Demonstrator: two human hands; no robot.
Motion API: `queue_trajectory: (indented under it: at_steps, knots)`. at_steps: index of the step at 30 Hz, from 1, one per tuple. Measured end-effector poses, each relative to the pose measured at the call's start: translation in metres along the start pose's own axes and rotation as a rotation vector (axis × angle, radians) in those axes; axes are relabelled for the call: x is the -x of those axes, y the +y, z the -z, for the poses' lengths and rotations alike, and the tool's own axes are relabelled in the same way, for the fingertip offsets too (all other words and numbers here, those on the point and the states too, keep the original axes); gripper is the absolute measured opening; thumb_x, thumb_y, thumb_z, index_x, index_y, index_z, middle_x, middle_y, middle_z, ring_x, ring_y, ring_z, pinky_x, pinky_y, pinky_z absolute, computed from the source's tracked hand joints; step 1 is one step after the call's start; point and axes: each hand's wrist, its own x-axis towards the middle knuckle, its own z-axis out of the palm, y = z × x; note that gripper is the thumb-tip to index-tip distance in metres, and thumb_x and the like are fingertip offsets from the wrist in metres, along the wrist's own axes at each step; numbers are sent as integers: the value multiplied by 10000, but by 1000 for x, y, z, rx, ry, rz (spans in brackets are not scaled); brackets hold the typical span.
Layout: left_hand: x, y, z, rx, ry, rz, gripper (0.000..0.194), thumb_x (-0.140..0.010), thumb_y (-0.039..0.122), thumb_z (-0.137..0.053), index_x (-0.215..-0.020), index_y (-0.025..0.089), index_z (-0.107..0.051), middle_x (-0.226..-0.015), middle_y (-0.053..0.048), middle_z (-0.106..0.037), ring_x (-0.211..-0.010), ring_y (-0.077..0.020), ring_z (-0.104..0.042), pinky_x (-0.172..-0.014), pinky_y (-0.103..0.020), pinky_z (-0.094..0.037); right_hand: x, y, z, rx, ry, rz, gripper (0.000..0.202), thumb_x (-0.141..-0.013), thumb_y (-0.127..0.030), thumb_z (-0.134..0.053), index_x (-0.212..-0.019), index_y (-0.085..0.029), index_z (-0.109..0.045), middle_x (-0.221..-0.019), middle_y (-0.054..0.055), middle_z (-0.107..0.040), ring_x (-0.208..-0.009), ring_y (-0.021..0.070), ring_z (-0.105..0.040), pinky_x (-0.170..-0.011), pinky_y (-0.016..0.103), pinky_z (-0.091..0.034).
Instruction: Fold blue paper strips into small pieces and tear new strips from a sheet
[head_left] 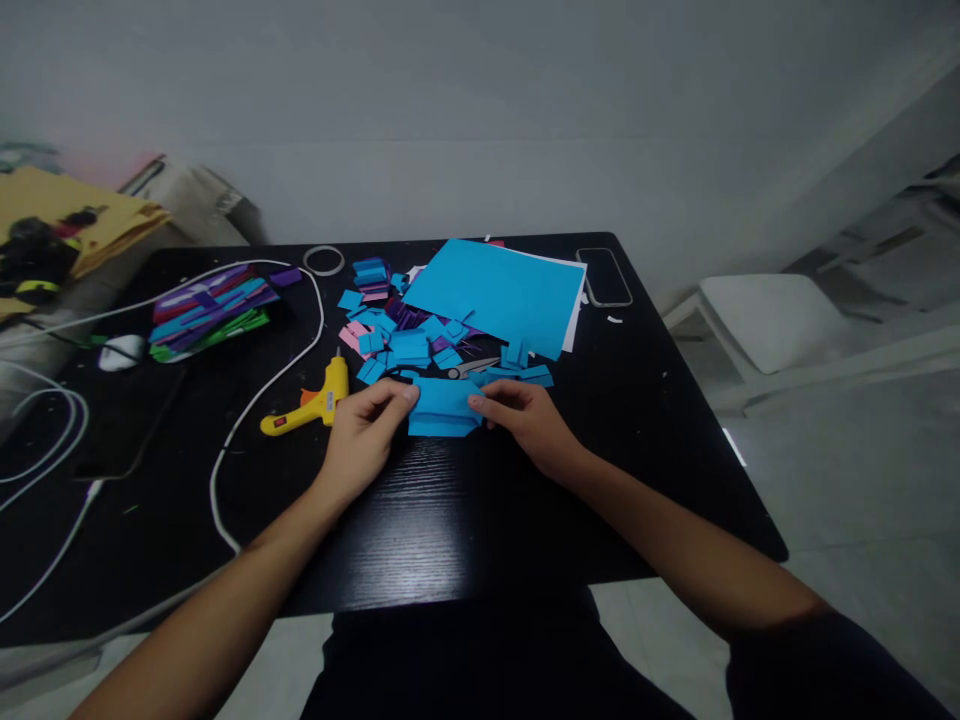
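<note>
A folded piece of blue paper [444, 408] is held between my two hands above the black table [420, 530]. My left hand [369, 428] pinches its left end between thumb and fingers. At the right end, my right hand [521, 415] grips the paper the same way. Just beyond lie many small blue paper pieces [410, 347], some pink pieces [358, 335] and a pair of scissors [478, 367]. A large blue sheet [499, 290] rests on white paper behind them.
A yellow glue gun [315, 402] lies left of my left hand, near a white cable [251, 420]. Further left are colourful folded papers [214, 310], a white mouse [121, 352] and a dark phone [127, 430]. A clear phone case [606, 277] sits back right.
</note>
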Motion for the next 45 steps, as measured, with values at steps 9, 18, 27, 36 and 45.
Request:
queue_trajectory:
  at_steps: [9, 18, 27, 36, 45]
  knots:
    - [-2, -2, -1, 160, 45, -22, 161, -920, 368, -712, -911, 231, -629, -754, 26, -591, -613, -124, -551, -580, -257, -449, -5, 13, -1, -107, 8, 10, 338, -717, -427, -897, -936, -216, -750, -848, 9, -741, -731, 176, -717, -704, 355, -660]
    - [-2, 2, 1, 152, -54, -46, 230, -900, 292, -717, -1119, 222, -719, -844, -11, -677, -754, -143, -616, -699, -262, -496, 1, 6, -1, -86, -30, 127, 295, -796, -292, -817, -1065, -265, -698, -861, -6, -727, -792, 187, -707, -738, 371, -646]
    - [1, -4, -3, 162, -82, 27, 270, -808, 235, -809, -1070, 202, -756, -821, -1, -682, -715, -110, -616, -685, -224, -506, 0, 7, -1, 64, 120, 150, 251, -806, -450, -819, -869, -212, -771, -856, 19, -765, -847, 197, -708, -810, 350, -582]
    - [1, -2, -3, 160, -66, 13, 236, -792, 242, -823, -1015, 191, -763, -770, 2, -688, -666, -103, -614, -652, -224, -519, 1, 6, -1, 66, 143, 168, 184, -821, -394, -814, -888, -224, -792, -880, 25, -785, -843, 192, -716, -815, 363, -592]
    - [4, 0, -4, 165, -50, -92, 211, -812, 268, -832, -991, 186, -756, -743, -1, -726, -656, -127, -688, -632, -241, -576, 2, 5, 1, 22, 120, 159, 243, -837, -443, -805, -925, -220, -770, -816, 13, -735, -762, 162, -668, -703, 305, -567]
